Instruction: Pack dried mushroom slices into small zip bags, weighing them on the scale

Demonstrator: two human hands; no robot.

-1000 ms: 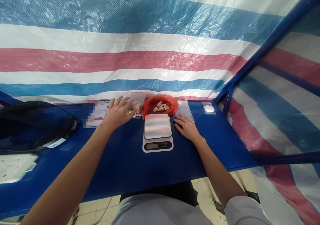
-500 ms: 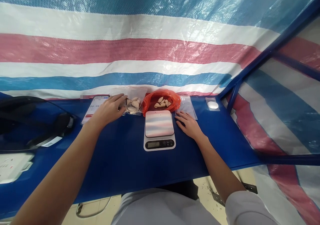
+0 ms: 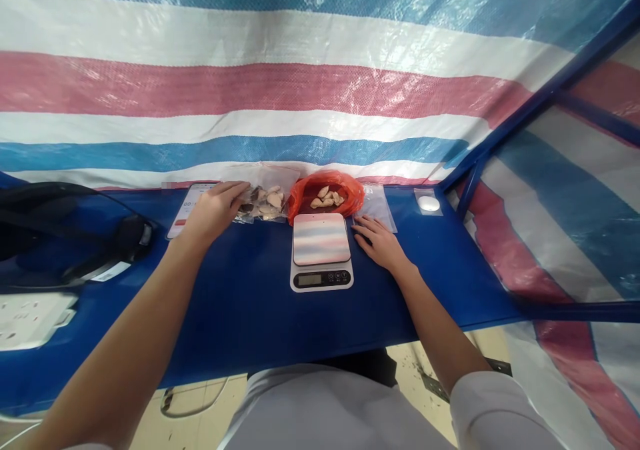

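Slices [image 3: 275, 199], pale with some darker ones, lie in a clear bag [image 3: 280, 174] a little above and left of the frame's centre. The left hand [image 3: 218, 208] comes in over the bag's left side, fingers drawn close together and bent downward; whether they pinch the plastic or merely rest on it, I cannot tell. Coming from the side seems to leave most of the slices uncovered.

Right of that bag, an orange-red bag [image 3: 353, 195] has its mouth spread wide, probably so that the pale pieces [image 3: 327, 198] inside stay within reach. Directly below it in the frame sits a scale [image 3: 321, 240], its display toward the bottom edge, likely for the wearer to read; its plate carries nothing.

The right hand [image 3: 379, 242] lies beside the scale, fingers loosely spread and gripping nothing visible, fingertips by the lower edge of a flat clear bag [image 3: 377, 205], perhaps just resting there.

Farther out, a white disc [image 3: 429, 203] in a small packet lies at right, a phone [image 3: 183, 214] lies partly behind the left hand, and a black headset [image 3: 133, 233] occupies the left.
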